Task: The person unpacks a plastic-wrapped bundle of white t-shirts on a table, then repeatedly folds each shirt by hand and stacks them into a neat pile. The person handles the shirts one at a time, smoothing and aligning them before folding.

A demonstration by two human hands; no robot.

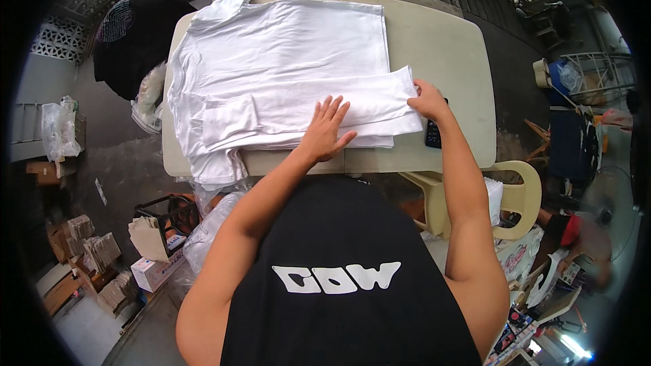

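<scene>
White T-shirts [295, 35] lie stacked flat on a pale plastic folding table [437, 46]. The near side of the top shirt is folded over lengthwise, its sleeve [231, 114] turned back on the body. My left hand [328, 129] rests palm down on the folded strip near its front edge, fingers spread. At the strip's right end, my right hand [427, 101] pinches the hem between thumb and fingers. Beneath my right wrist a dark phone [433, 134] lies on the table, partly hidden. A shirt sleeve [218, 166] hangs over the table's near left edge.
A yellowish plastic chair [524, 198] stands close on the right. Black cloth [152, 35] is heaped beyond the table's left end. Plastic bags [213, 229] and a carton [157, 269] sit at lower left. Another person [585, 234] appears blurred at the far right, near a fan [605, 213].
</scene>
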